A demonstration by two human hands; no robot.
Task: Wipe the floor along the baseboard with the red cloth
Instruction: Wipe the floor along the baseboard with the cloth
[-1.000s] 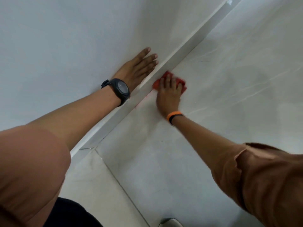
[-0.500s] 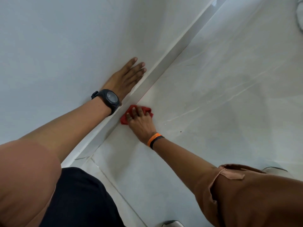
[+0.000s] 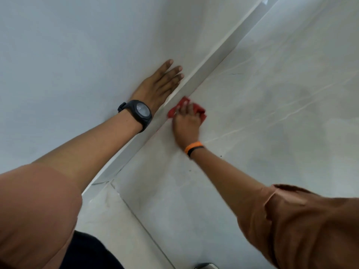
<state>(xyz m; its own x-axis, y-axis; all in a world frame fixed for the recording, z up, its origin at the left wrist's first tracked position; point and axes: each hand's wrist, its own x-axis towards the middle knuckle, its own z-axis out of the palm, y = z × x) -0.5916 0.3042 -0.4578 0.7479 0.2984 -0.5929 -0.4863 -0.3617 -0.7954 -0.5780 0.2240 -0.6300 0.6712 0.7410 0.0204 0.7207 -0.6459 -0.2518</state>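
The red cloth [image 3: 202, 111] lies crumpled on the pale marble floor [image 3: 262, 117], right against the white baseboard [image 3: 217, 61]. My right hand [image 3: 186, 123] presses down on it, fingers spread over the top, so most of the cloth is hidden; an orange band sits on that wrist. My left hand [image 3: 159, 86] lies flat against the white wall [image 3: 77, 55] just above the baseboard, fingers together and straight, holding nothing, with a black watch on its wrist.
A grout line [image 3: 139, 220] runs across the floor tiles near my body. The baseboard stretches away to the upper right. A small grey object [image 3: 206, 265] peeks in at the bottom edge.
My right hand has slid the cloth forward along the baseboard after pulling it back toward me half a second ago. My left hand stays braced on the wall.
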